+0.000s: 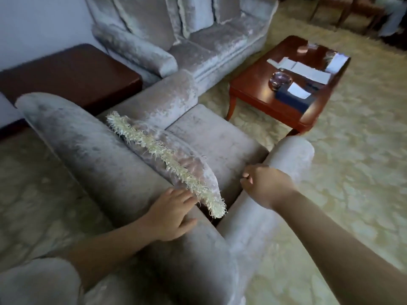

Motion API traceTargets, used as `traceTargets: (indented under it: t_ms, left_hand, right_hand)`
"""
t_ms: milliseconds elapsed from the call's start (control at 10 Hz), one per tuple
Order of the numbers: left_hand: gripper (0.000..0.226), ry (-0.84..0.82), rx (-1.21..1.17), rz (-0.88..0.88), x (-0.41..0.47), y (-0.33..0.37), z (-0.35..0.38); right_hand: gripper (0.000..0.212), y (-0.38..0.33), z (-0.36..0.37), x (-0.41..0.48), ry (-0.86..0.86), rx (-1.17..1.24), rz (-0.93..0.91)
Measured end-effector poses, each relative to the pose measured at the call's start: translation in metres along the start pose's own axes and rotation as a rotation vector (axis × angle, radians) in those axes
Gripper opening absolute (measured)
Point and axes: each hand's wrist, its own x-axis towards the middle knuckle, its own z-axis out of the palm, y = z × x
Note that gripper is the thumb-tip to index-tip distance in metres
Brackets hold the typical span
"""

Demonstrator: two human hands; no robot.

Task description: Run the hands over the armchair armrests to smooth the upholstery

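Head-worn view, down over armchair (209, 137)

You have a silver-grey velvet armchair (209, 137) with a mottled, shiny surface, and the far sofa (211, 40) has the same colour. Its cushion (189, 159) carries a cream fringe (163, 155). At the right you see a cream carpet (352, 161) with pale blotches and a glossy red-brown coffee table (253, 84) with white papers (308, 71). At the far left is a dark brown side table (66, 69).

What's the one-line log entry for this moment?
left hand flat on backrest beside fringed cushion | right hand curled over near armrest, contact unclear | far armrest untouched
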Motion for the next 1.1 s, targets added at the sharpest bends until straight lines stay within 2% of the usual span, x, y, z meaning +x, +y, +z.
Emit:
traceTargets:
  t_ms: [100, 200, 300, 400, 500, 600, 700, 800, 900, 1000, 1100]
  left_hand:
    - [0.045, -0.055, 0.058, -0.040, 0.004, 0.001, -0.003]
    - [0.047, -0.099, 0.121, -0.059, 0.005, 0.008, -0.013]
    - [0.047, -0.224, 0.220, -0.129, 0.010, 0.018, -0.022]
    - [0.039, -0.309, 0.289, -0.207, 0.014, 0.030, -0.025]
    - [0.048, -0.501, 0.323, -0.388, 0.020, 0.040, -0.027]
    - [0.050, -0.524, 0.355, -0.852, 0.039, 0.065, -0.021]
    - [0.050, -0.392, 0.165, -1.373, 0.073, 0.109, -0.015]
    - [0.039, -0.229, 0.071, -1.500, 0.096, 0.146, -0.024]
    - [0.028, -0.068, 0.116, -1.591, 0.101, 0.165, -0.064]
    - [0.013, 0.111, 0.160, -1.698, 0.096, 0.146, -0.125]
    - [0.008, 0.183, 0.249, -1.753, 0.099, 0.122, -0.193]
  right_hand:
    - [0.025, 0.032, -0.001, 0.012, 0.003, -0.077, -0.172]
    - [0.023, 0.067, -0.014, 0.026, -0.042, -0.049, -0.264]
    - [0.023, 0.097, -0.028, 0.047, -0.097, -0.076, -0.315]
    - [0.022, 0.117, -0.038, 0.081, -0.111, -0.094, -0.429]
    - [0.022, 0.133, -0.045, 0.110, -0.094, -0.191, -0.595]
    - [0.021, 0.147, -0.058, 0.132, -0.045, -0.293, -0.779]
    - [0.022, 0.149, -0.081, 0.148, -0.032, -0.332, -0.899]
    - [0.026, 0.129, -0.111, 0.164, -0.036, -0.393, -0.981]
    - [0.026, 0.092, -0.146, 0.172, 0.014, -0.389, -1.053]
    - [0.028, 0.046, -0.182, 0.179, 0.197, -0.322, -1.180]
    - [0.020, 0.013, -0.232, 0.186, 0.302, -0.215, -1.222]
